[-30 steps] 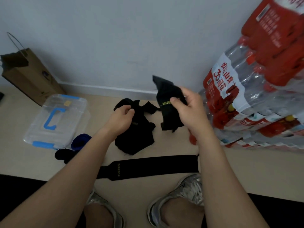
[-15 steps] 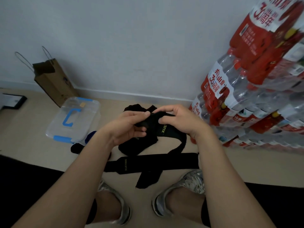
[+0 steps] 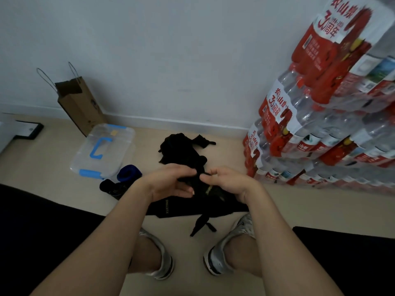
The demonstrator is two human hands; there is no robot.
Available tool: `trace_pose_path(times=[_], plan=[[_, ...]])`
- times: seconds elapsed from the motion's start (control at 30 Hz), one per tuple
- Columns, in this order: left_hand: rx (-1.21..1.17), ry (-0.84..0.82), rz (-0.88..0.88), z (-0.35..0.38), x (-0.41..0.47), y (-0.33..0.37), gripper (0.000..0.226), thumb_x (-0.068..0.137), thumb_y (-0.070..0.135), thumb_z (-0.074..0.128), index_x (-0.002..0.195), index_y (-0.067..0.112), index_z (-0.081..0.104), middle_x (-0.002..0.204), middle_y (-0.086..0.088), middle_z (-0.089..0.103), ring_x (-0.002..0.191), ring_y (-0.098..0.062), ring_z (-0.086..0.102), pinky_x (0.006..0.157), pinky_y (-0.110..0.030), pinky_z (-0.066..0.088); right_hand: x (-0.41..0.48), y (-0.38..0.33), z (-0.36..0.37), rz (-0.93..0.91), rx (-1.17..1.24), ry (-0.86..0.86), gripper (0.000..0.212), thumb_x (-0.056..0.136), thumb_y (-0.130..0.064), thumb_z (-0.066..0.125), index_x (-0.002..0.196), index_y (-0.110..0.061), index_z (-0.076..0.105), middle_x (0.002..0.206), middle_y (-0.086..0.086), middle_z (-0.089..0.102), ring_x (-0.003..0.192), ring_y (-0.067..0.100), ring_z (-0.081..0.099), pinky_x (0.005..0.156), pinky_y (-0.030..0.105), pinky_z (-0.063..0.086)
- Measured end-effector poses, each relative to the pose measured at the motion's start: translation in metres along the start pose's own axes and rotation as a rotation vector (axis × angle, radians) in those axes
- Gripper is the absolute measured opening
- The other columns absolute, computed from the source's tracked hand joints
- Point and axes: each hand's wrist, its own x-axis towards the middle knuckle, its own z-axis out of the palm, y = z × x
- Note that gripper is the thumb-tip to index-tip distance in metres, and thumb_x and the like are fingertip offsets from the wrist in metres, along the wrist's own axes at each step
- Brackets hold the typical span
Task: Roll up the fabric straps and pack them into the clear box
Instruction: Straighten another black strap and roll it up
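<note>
Both hands meet over the floor in front of me. My left hand (image 3: 171,182) and my right hand (image 3: 228,182) pinch the top of a black fabric strap (image 3: 201,189), whose tail hangs down to the floor between my shoes. A flat black strap (image 3: 171,207) printed with pale letters lies under my hands. A heap of black straps (image 3: 181,149) sits beyond them. The clear box (image 3: 104,150) with blue handle and latch stands at the left, lid on. A blue roll (image 3: 128,173) and a black roll (image 3: 110,186) lie beside it.
Stacked packs of bottled water (image 3: 324,124) with red labels rise at the right. A brown paper bag (image 3: 79,103) leans on the white wall at the back left. A dark framed item (image 3: 27,130) lies far left. My grey shoes (image 3: 224,248) stand on the beige floor.
My hands have come down and closer together with the black strap. Its tail now hangs lower, reaching the floor between my shoes. The view has tilted further down.
</note>
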Motion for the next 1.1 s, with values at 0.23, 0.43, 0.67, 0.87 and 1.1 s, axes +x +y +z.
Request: trace_pose_path(times=[0.23, 0.43, 0.67, 0.87, 1.1], plan=[[0.566, 0.05, -0.037, -0.01, 0.016, -0.031, 0.033, 0.092, 0.015, 0.085, 0.081, 0.015, 0.054, 0.073, -0.004, 0.068, 0.081, -0.026, 0.079, 0.076, -0.04, 0.067, -0.003, 0.046, 0.015, 0.294, 0.003, -0.318, 0.011, 0.104, -0.027, 0.073, 0.114, -0.029, 0.075, 0.105, 0.0, 0.083, 0.09, 0.013, 0.079, 0.073, 0.025, 0.062], [0.505, 0.217, -0.196, -0.026, 0.038, -0.082, 0.01, 0.103, 0.021, 0.072, 0.106, 0.014, 0.078, 0.096, -0.011, 0.082, 0.086, -0.025, 0.081, 0.079, -0.042, 0.068, 0.023, 0.093, 0.051, 0.342, -0.159, -0.06, 0.053, 0.086, -0.054, 0.087, 0.12, -0.015, 0.079, 0.115, 0.005, 0.08, 0.107, 0.023, 0.077, 0.096, 0.039, 0.063], [1.027, 0.621, -0.266, -0.06, 0.064, -0.147, 0.031, 0.102, 0.021, 0.067, 0.128, 0.005, 0.061, 0.13, -0.017, 0.058, 0.098, -0.028, 0.063, 0.086, -0.04, 0.056, 0.051, 0.166, 0.059, 0.406, -0.391, -0.1, 0.039, 0.094, -0.032, 0.082, 0.131, -0.021, 0.076, 0.118, 0.0, 0.074, 0.106, 0.017, 0.07, 0.087, 0.02, 0.052], [1.223, 0.622, -0.334, -0.065, 0.081, -0.165, 0.046, 0.099, 0.02, 0.072, 0.133, 0.007, 0.043, 0.137, -0.017, 0.048, 0.111, -0.035, 0.065, 0.086, -0.045, 0.057, 0.076, 0.173, 0.046, 0.312, -0.274, 0.061, 0.026, 0.099, -0.039, 0.077, 0.075, -0.03, 0.082, 0.078, -0.007, 0.076, 0.074, 0.007, 0.068, 0.074, 0.025, 0.054], [1.427, 0.469, -0.516, -0.074, 0.088, -0.16, 0.029, 0.104, 0.03, 0.065, 0.13, 0.016, 0.059, 0.131, -0.011, 0.065, 0.124, -0.03, 0.06, 0.1, -0.039, 0.047, 0.086, 0.175, 0.038, 0.306, -0.298, 0.044, 0.019, 0.101, -0.023, 0.075, 0.096, -0.006, 0.079, 0.098, 0.015, 0.08, 0.094, 0.03, 0.076, 0.093, 0.046, 0.06]])
